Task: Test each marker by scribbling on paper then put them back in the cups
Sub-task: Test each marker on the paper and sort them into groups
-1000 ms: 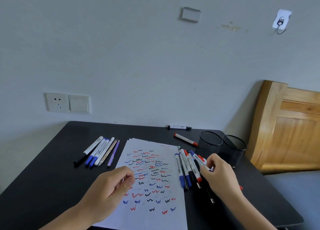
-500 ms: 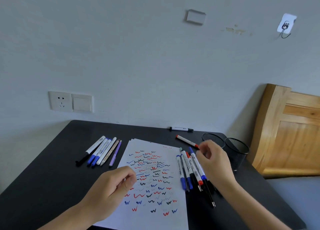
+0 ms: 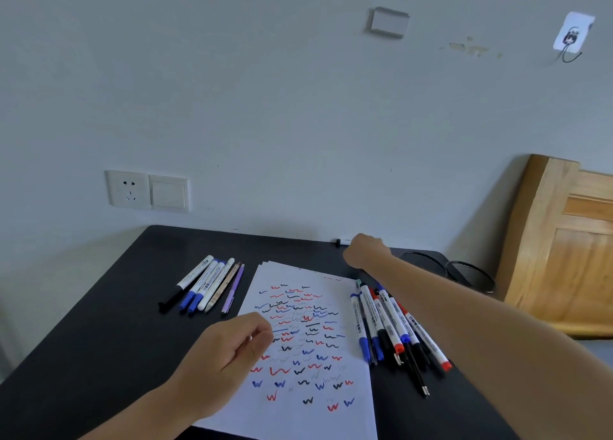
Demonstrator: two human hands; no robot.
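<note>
Head view. The left hand [image 3: 232,350] rests on the left edge of the paper [image 3: 311,366], a small stack of white sheets lying in the middle of the black surface [image 3: 99,340] and covered with red, blue and black scribbles. Its fingers [image 3: 262,331] are loosely curled with the thumb against the forefinger, and nothing shows between them.

The right hand [image 3: 365,252] is stretched out to the far edge of the surface, by the wall, with its forearm passing over the right side of the paper. It sits on top of a black-capped marker [image 3: 338,242], of which only the left end pokes out. The back of the hand faces the camera, so I cannot tell whether the fingers are apart or clamped on the marker.

A row of markers [image 3: 384,327] with blue, red and black caps lies just beside the right edge of the paper, partly under the forearm. A second row of markers and pens [image 3: 205,287] lies well left of the paper. Two black mesh cups [image 3: 472,275] stand side by side at the far right corner of the surface.

A wall socket [image 3: 129,189] is on the wall beyond the far left corner, and a wooden board [image 3: 564,257] leans past the right edge.
</note>
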